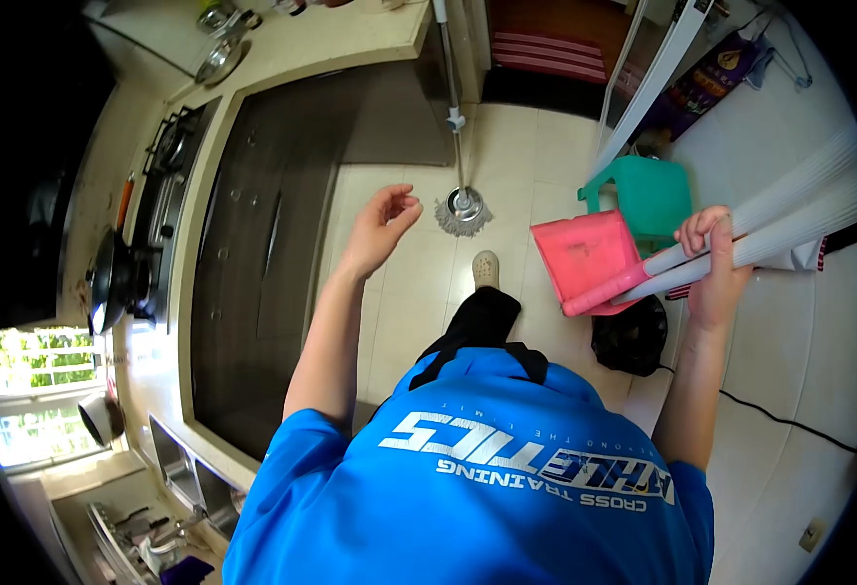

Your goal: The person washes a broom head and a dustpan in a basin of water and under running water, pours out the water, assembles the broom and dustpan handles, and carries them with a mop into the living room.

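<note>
My right hand [716, 249] is wrapped round two white poles [789, 190], one of which runs into the pink handle socket of a pink dustpan [587, 255]. The dustpan hangs above the tiled floor, in front of a green stool [648, 195]. My left hand [387, 222] is raised over the floor on the other side, fingers loosely curled and apart, holding nothing. Beyond it a mop [463, 207] with a grey string head stands on the floor, its pole leaning against the counter end.
Along the left runs a counter [224, 127] with a gas stove [170, 175], a black pan [112, 278] and a sink [173, 463]. A black-bagged bin [630, 334] stands under the dustpan, near a cable [789, 419]. A striped mat [555, 54] lies past the doorway.
</note>
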Demonstrator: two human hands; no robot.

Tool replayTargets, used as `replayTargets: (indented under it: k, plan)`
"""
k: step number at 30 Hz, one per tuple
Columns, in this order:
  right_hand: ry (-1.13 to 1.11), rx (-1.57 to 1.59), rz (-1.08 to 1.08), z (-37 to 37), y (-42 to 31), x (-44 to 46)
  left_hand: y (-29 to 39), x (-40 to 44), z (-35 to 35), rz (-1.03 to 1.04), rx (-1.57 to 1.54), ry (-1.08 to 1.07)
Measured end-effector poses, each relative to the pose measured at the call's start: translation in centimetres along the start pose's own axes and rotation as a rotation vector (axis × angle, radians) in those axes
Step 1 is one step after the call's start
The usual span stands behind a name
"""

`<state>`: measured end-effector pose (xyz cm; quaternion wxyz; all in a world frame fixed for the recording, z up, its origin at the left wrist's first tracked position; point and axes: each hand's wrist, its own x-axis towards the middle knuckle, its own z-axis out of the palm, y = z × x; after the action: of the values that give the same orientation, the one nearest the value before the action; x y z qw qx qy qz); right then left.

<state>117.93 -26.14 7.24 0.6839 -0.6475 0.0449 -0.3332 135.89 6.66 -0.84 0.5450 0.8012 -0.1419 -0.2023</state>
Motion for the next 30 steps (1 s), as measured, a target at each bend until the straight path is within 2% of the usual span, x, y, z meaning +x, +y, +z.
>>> replayTargets:
  k: [6, 9, 14, 15, 18, 21, 22, 24, 28, 30]
  plan:
    - [0.059, 0.018, 0.023, 0.3, 2.0, 7.6, 3.3, 16.1, -0.5, 0.043, -0.085, -0.018]
    - [0.022, -0.008, 0.048, 1.5, 3.5, 11.7, 3.4, 24.7, -0.7, 0.082, -0.027, 0.046]
    - [0.049, -0.036, 0.051, 4.2, 5.8, 18.2, 3.5, 39.6, -1.5, 0.077, 0.152, -0.030]
    - [0.055, -0.036, 0.057, 4.7, 6.3, 19.3, 4.2, 41.9, -1.5, 0.060, 0.137, 0.015]
    - [0.040, -0.043, 0.051, 5.6, 7.8, 22.4, 5.8, 46.7, -1.6, 0.025, 0.127, 0.102]
    - [0.085, -0.020, 0.065, 6.0, 8.8, 25.7, 7.6, 50.7, -2.2, 0.149, 0.128, 0.243]
    - [0.089, -0.024, 0.074, 6.0, 9.8, 27.0, 7.6, 51.9, -2.3, 0.248, 0.169, 0.300]
    - [0.033, 0.007, 0.066, 5.8, 11.4, 29.9, 8.3, 53.8, -2.6, 0.286, 0.253, 0.351]
    - [0.024, -0.040, 0.026, 5.6, 14.3, 35.4, 6.7, 58.9, -2.7, 0.336, 0.224, 0.457]
    - [0.032, -0.017, 0.063, 5.5, 15.9, 38.6, 7.0, 60.8, -2.8, 0.428, 0.380, 0.506]
